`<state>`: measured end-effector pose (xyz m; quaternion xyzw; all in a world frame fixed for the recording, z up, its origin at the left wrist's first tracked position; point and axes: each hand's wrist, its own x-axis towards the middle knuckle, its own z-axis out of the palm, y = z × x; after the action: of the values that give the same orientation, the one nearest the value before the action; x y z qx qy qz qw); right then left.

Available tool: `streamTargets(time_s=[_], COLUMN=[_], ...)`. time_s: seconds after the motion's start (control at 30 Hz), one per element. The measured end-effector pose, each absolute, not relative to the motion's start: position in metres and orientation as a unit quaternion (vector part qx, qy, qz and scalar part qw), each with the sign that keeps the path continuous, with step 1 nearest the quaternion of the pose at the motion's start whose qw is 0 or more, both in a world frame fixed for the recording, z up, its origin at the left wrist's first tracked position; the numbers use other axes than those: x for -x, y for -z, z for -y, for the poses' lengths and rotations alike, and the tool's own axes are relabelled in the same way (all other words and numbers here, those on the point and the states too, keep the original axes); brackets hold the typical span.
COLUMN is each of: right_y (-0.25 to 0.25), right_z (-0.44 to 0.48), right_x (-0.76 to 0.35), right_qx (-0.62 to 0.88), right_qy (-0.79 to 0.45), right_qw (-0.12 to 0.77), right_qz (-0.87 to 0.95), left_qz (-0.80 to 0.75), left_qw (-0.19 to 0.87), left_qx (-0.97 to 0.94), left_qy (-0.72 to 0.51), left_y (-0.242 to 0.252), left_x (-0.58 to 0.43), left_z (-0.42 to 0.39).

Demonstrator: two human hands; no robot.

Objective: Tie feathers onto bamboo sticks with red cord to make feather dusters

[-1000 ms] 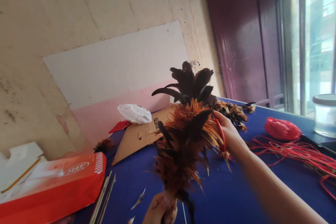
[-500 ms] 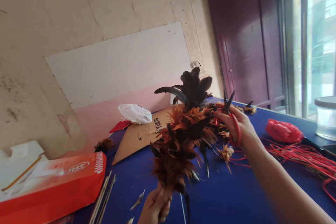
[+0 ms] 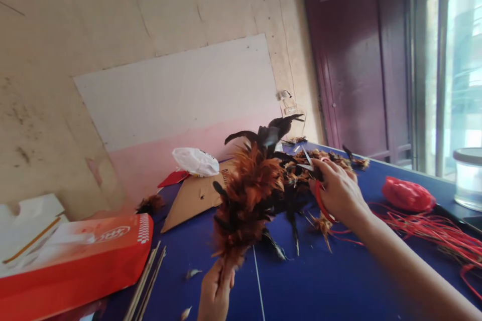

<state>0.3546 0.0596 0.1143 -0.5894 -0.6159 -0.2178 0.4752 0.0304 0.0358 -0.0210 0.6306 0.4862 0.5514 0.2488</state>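
Note:
In the head view my left hand (image 3: 216, 288) is closed round the lower end of a feather duster (image 3: 250, 185), holding it upright and leaning a little right. Rusty brown feathers cover its body, and long black ones spread from its top. My right hand (image 3: 341, 188) grips scissors with red handles (image 3: 321, 200); their parted blades point up and left, just right of the duster. Behind the blades lies a heap of loose brown and black feathers (image 3: 301, 173). A small tuft of feathers (image 3: 322, 225) rests on the blue table below my right hand.
On the left stands a red and white bag (image 3: 124, 256), with thin sticks (image 3: 145, 281) beside it. Cardboard (image 3: 192, 198) and a white plastic bag (image 3: 196, 161) lie behind. To the right are red plastic strings (image 3: 425, 230), a red bundle (image 3: 407, 194) and a lidded clear jar (image 3: 469, 180).
The duster has turned and tilted, its black top feathers now lower and bent right. My right hand has rotated, swinging the scissor blades from pointing up to pointing left toward the duster.

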Motion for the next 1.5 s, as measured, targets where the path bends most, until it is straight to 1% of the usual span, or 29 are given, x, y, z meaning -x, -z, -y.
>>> streamTargets(time_s=[0.1,0.27,0.4,0.47,0.57,0.8,0.97,1.07,1.23,1.4,1.5], right_y=[-0.128,-0.178,-0.209,-0.218,-0.226,-0.249,-0.256,-0.255,-0.26,-0.271,-0.273], right_z=[-0.066,-0.068,-0.06,-0.055,-0.049,-0.042,-0.034,-0.037,-0.045,-0.053,-0.058], right_x=[-0.369,-0.397,-0.403,-0.401,-0.4,-0.391,-0.353,-0.331,-0.307,-0.296,-0.301], right_qx=[0.596,0.589,0.603,0.613,0.604,0.527,0.504,0.503,0.503,0.549,0.546], right_qy=[0.234,0.272,0.265,0.263,0.297,0.416,0.44,0.433,0.412,0.345,0.322], right_qw=[0.461,0.459,0.403,0.362,0.304,0.247,0.191,0.193,0.238,0.209,0.25], right_qz=[0.615,0.607,0.636,0.652,0.675,0.699,0.718,0.723,0.722,0.733,0.732], left_qz=[-0.477,-0.476,-0.463,-0.464,-0.469,-0.451,-0.442,-0.451,-0.462,-0.478,-0.465], left_qw=[0.209,0.18,0.161,0.15,0.133,0.104,0.052,0.035,0.017,0.011,0.004], left_qx=[-0.664,-0.691,-0.689,-0.69,-0.685,-0.706,-0.723,-0.721,-0.709,-0.702,-0.7], left_qy=[-0.536,-0.513,-0.533,-0.535,-0.541,-0.536,-0.529,-0.525,-0.532,-0.528,-0.543], left_y=[0.02,0.019,0.02,0.02,0.018,0.026,0.032,0.027,0.018,0.018,0.023], left_x=[-0.031,-0.032,-0.031,-0.03,-0.03,-0.029,-0.026,-0.03,-0.039,-0.04,-0.037], left_z=[-0.034,-0.033,-0.036,-0.037,-0.037,-0.043,-0.046,-0.041,-0.033,-0.032,-0.035])
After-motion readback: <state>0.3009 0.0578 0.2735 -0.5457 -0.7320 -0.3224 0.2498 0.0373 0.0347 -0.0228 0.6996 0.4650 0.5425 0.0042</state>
